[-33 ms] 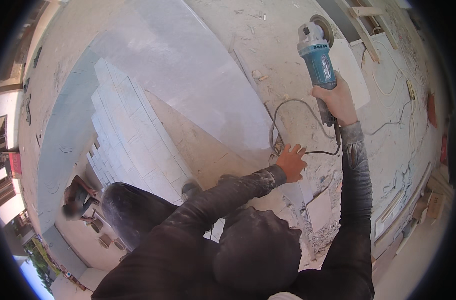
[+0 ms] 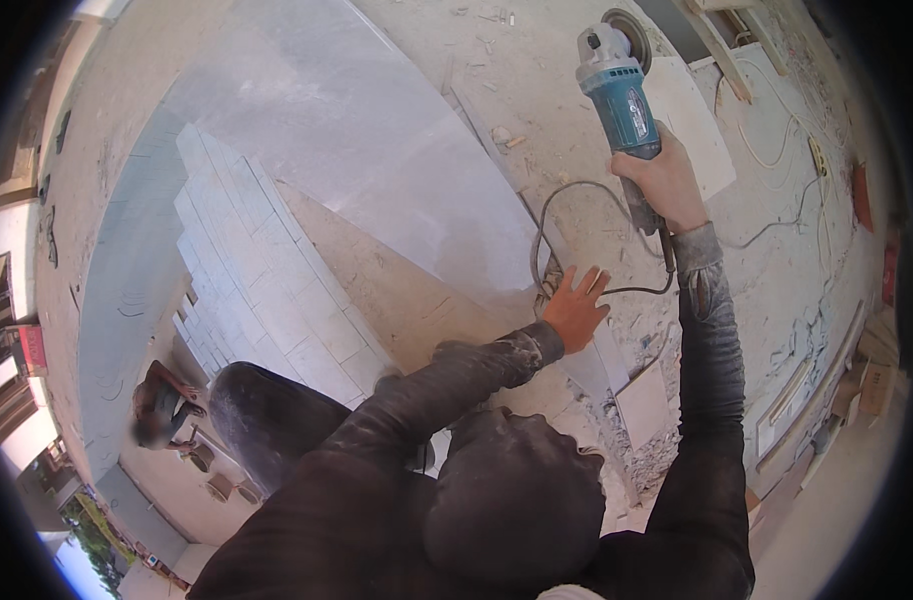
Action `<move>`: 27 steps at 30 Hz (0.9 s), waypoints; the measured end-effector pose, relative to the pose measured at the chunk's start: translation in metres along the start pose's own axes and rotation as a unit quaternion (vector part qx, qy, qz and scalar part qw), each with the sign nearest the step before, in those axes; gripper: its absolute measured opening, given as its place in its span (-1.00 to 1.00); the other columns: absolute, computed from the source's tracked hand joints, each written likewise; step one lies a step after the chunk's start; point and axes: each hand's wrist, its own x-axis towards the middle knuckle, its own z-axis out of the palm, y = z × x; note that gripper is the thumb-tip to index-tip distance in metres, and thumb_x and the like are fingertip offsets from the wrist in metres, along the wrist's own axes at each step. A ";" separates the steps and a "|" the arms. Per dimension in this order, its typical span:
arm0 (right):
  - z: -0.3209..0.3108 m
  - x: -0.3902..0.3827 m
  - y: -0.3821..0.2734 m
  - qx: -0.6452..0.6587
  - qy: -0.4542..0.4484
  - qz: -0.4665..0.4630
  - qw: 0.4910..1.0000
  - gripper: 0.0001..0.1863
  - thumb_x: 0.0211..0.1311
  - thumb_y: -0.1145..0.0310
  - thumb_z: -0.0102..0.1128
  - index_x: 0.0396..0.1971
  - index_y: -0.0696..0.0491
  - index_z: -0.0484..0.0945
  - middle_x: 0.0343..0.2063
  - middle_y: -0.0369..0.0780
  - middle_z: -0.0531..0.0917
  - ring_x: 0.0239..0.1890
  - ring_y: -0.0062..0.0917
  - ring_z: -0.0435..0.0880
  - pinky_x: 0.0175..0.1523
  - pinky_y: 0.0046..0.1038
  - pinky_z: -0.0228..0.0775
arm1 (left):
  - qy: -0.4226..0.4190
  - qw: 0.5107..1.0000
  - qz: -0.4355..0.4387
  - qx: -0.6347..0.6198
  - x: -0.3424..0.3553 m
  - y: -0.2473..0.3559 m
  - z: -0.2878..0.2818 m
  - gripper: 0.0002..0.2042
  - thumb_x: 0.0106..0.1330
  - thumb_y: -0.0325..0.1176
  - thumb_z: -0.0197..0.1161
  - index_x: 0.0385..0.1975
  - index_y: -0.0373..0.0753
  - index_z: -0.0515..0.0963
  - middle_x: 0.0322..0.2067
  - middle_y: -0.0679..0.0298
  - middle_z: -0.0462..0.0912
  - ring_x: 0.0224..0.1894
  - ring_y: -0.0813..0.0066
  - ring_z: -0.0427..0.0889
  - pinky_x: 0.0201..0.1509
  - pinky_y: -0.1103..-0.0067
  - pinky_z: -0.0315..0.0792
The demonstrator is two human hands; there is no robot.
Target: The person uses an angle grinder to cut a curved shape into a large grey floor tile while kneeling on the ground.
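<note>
My right hand (image 2: 669, 190) grips the teal body of an angle grinder (image 2: 627, 110) near its dark rear end. The grinder's grey head points away from me, and its round disc (image 2: 629, 38) is at the far end. From the rear of the tool a black power cord (image 2: 642, 291) loops round toward the left. My left hand (image 2: 577, 310) is open and holds nothing, its fingers spread beside the cord. I cannot tell whether it touches the cord. Left of that hand lies a large grey slab (image 2: 377, 140), dusty on top.
Pale tiles (image 2: 267, 270) lie in rows to the left, where another person (image 2: 162, 405) crouches. A light tile (image 2: 692, 130) is right of the grinder. Wooden pieces (image 2: 717, 50) stand at the far right, and rubble (image 2: 667, 440) lies by my right arm.
The grinder and my right hand sit slightly farther left and up in the picture. My left hand is a little farther left, with its fingers more spread. The surroundings have shifted slightly too.
</note>
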 end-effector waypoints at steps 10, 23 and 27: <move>-0.024 -0.029 0.011 -0.002 0.067 -0.024 0.997 -0.45 -0.32 0.08 0.35 -0.32 0.20 0.58 -0.51 -0.14 0.63 -0.45 -0.39 0.60 -0.26 -0.41 0.44 | 0.074 0.986 -0.024 -0.149 -0.033 -0.002 0.019 -0.79 0.19 -0.33 0.22 -0.22 -0.25 0.60 -0.40 0.16 0.61 -0.19 0.31 0.58 0.15 0.31 0.28; -0.065 -0.083 -0.013 0.000 0.076 0.039 0.996 -0.52 -0.23 0.22 0.33 -0.29 0.21 0.50 -0.51 -0.24 0.57 -0.50 -0.55 0.51 -0.34 -0.50 0.38 | -0.204 0.815 0.013 -0.543 -0.051 0.033 0.000 -0.73 0.26 -0.23 0.23 -0.19 -0.32 0.60 -0.43 0.22 0.62 -0.29 0.51 0.59 -0.20 0.53 0.45; -0.001 -0.067 -0.001 -0.029 0.050 0.025 0.998 -0.46 -0.28 0.19 0.33 -0.26 0.24 0.51 -0.49 -0.07 0.60 -0.43 -0.33 0.61 -0.27 -0.38 0.43 | 0.172 0.888 -0.203 -0.376 -0.076 -0.073 -0.060 -0.80 0.26 -0.29 0.23 -0.37 -0.33 0.59 -0.51 0.16 0.57 -0.45 0.37 0.53 -0.33 0.49 0.41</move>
